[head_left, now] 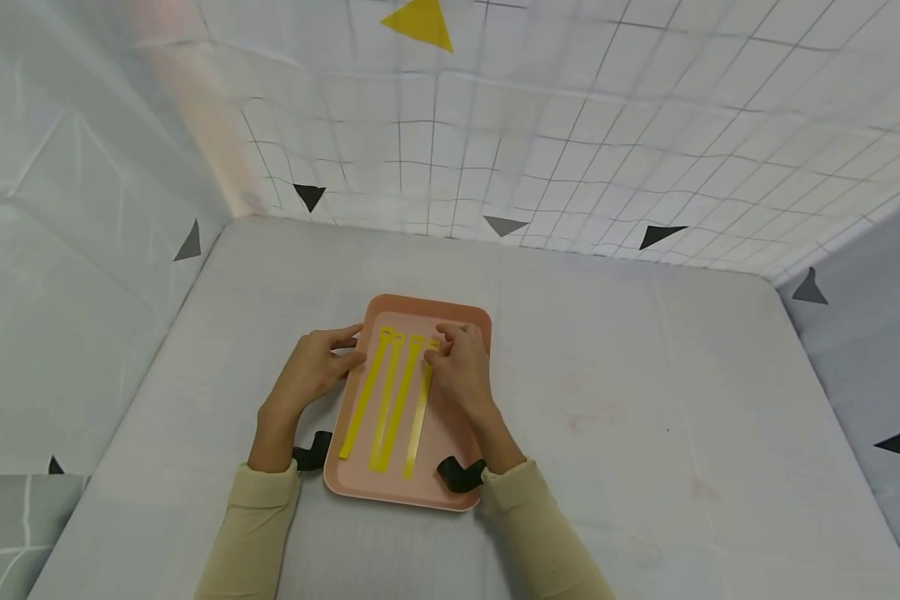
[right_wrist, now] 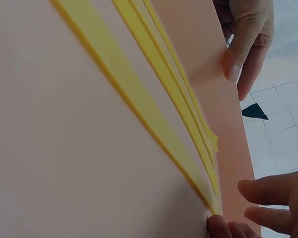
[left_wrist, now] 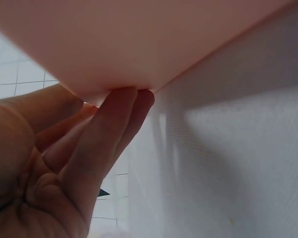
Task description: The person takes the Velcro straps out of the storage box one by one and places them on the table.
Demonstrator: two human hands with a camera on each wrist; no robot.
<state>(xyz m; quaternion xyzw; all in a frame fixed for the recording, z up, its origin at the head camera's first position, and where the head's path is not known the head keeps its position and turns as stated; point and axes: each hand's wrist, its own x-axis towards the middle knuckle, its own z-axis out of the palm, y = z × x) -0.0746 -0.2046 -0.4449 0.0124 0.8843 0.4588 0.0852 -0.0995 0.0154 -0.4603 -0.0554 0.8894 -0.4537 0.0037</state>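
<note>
Several flat yellow straps with slotted heads (head_left: pixel 399 400), like cable ties, lie lengthwise on a pink tray (head_left: pixel 450 492). My left hand (head_left: pixel 311 367) holds the tray's left edge, thumb at the rim; in the left wrist view its fingers (left_wrist: pixel 102 129) touch the underside. My right hand (head_left: pixel 461 367) is over the far right part of the tray, at the head of the rightmost strap (head_left: pixel 418 429). In the right wrist view a fingertip (right_wrist: pixel 217 227) meets that strap's end, while other fingers (right_wrist: pixel 268 193) stay apart from it.
The tray rests on a white-covered table (head_left: pixel 607 400). A white gridded sheet (head_left: pixel 540 125) hangs behind, with dark and yellow triangles on the surrounding sheets. A black wrist device (head_left: pixel 312 452) sits by the left wrist, another black device (head_left: pixel 459 475) by the right.
</note>
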